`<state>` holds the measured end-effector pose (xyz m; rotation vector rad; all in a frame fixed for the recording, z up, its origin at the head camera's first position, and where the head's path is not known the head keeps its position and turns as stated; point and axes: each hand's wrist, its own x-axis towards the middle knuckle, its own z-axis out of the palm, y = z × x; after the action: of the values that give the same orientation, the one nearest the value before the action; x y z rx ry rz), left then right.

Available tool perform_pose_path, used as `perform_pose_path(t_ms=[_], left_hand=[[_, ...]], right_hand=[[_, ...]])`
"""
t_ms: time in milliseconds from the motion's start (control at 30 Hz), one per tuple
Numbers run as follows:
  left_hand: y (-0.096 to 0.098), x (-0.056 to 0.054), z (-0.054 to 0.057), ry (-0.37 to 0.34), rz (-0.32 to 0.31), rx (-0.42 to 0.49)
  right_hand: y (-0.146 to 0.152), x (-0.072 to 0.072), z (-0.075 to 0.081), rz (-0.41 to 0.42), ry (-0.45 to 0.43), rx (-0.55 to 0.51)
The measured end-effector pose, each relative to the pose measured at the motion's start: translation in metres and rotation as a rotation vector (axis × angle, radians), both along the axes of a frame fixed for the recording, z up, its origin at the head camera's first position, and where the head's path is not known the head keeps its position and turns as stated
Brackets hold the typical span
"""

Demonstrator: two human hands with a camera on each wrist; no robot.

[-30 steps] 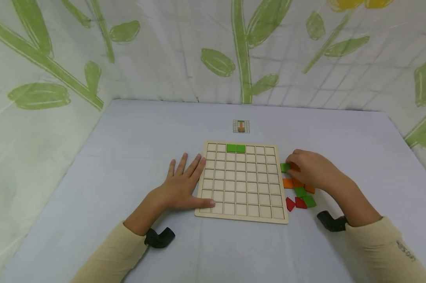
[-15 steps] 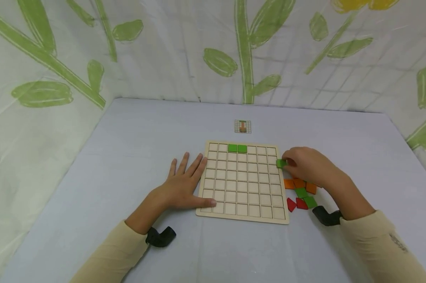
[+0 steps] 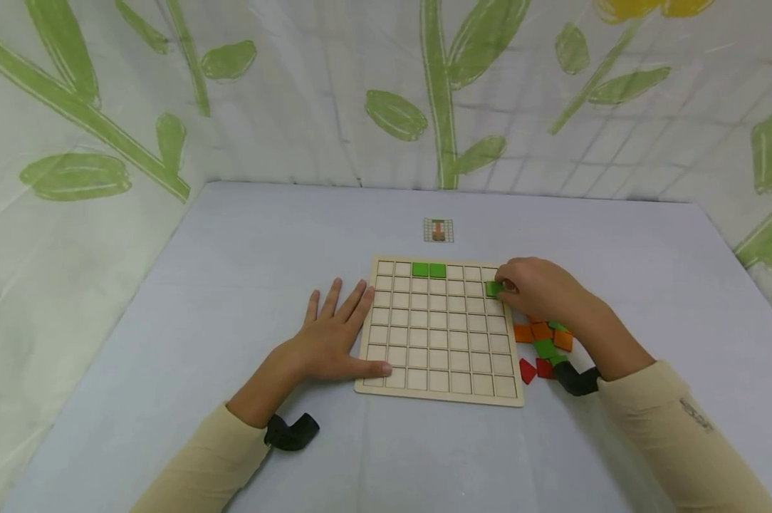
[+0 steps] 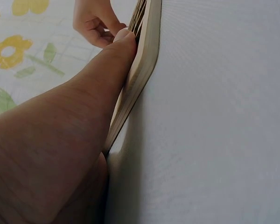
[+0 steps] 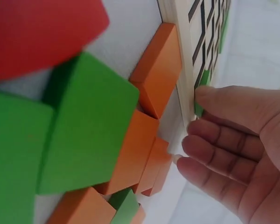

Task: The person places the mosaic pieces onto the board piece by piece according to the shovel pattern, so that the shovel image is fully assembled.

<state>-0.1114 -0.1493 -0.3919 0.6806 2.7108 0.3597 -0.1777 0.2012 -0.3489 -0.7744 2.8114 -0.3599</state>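
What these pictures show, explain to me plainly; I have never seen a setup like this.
No machine here: a person works bare-handed. The wide picture comes from a camera on the head, looking down; the two close-ups come from cameras worn on the wrists. On the pale table lies a wooden grid board, with two green tiles in its far row and a small picture card beyond it. Loose orange, green and red pieces lie beside its right edge. The left hand is spread at the board's left edge, thumb on the board. The right hand pinches another green tile over the board's right side.
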Motion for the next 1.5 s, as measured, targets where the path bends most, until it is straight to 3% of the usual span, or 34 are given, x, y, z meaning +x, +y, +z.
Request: perform_pose_path(t_ms=[1133, 1500], left_hand=[[0.001, 0.001, 0.003, -0.002, -0.001, -0.009], [0.0, 0.001, 0.001, -0.005, -0.006, -0.002]], right_hand=[[-0.03, -0.033, -0.008, 0.003, -0.025, -0.057], [-0.046, -0.038, -0.001, 0.007, -0.059, -0.082]])
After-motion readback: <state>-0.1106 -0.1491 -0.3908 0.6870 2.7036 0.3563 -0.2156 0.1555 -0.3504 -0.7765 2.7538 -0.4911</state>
